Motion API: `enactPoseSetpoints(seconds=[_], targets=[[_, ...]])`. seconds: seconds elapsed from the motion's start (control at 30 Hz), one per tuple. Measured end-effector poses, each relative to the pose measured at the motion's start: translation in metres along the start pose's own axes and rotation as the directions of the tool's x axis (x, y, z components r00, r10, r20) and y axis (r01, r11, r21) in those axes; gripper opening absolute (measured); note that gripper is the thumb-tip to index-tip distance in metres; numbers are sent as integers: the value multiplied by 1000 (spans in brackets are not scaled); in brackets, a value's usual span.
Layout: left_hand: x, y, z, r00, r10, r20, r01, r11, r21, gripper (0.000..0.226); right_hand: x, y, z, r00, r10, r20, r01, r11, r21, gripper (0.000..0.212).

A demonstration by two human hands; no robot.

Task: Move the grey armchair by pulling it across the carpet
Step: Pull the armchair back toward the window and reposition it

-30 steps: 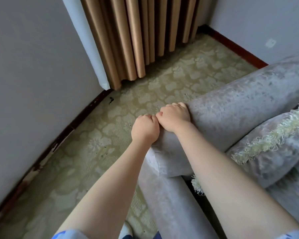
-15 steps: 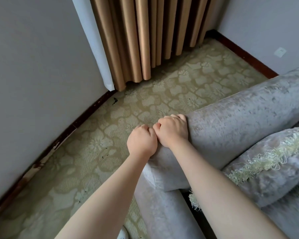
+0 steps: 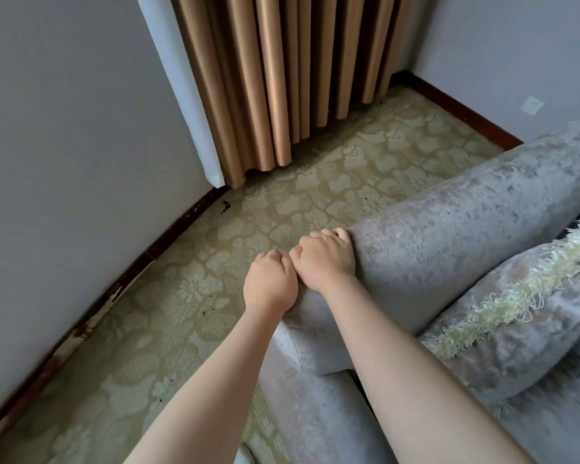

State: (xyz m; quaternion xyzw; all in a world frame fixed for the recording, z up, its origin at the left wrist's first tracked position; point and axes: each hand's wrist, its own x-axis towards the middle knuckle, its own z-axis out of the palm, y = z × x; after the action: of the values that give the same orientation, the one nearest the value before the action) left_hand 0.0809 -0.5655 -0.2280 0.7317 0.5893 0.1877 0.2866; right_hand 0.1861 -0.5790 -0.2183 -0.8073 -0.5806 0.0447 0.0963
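The grey armchair (image 3: pixel 456 226) fills the right side of the view, its padded armrest running from centre toward the upper right. My left hand (image 3: pixel 269 283) and my right hand (image 3: pixel 325 259) sit side by side on the near end of that armrest. Both hands have their fingers curled over its outer edge and grip it. The fingertips are hidden behind the armrest. A grey cushion (image 3: pixel 516 333) with a pale fringe lies on the seat to the right of my right forearm.
Green-beige patterned carpet (image 3: pixel 188 296) covers the floor to the left of the chair. A grey wall (image 3: pixel 64 145) with a dark skirting board runs along the left. Tan curtains (image 3: pixel 282 78) hang in the far corner. Another wall with a socket (image 3: pixel 532 105) stands behind the chair.
The armchair and my hands have shifted toward me and away from the curtains, showing more carpet between chair and corner. Both hands kept the same grip on the armrest.
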Motion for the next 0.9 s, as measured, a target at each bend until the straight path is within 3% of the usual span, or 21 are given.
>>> enactPoseSetpoints(seconds=[0.4,0.8,0.9], targets=[[18,0,6,997,-29,-73,34,997,63,34,14,1,4,999,26,-37,-25,1000,16,35],[9,4,-4,999,3,39,-4,1000,16,33,11,-2,-9,995,38,95,-33,998,-54,41],[-6,-2,-7,998,55,33,-55,999,-2,34,-4,-4,-6,998,24,52,-20,997,-76,41]])
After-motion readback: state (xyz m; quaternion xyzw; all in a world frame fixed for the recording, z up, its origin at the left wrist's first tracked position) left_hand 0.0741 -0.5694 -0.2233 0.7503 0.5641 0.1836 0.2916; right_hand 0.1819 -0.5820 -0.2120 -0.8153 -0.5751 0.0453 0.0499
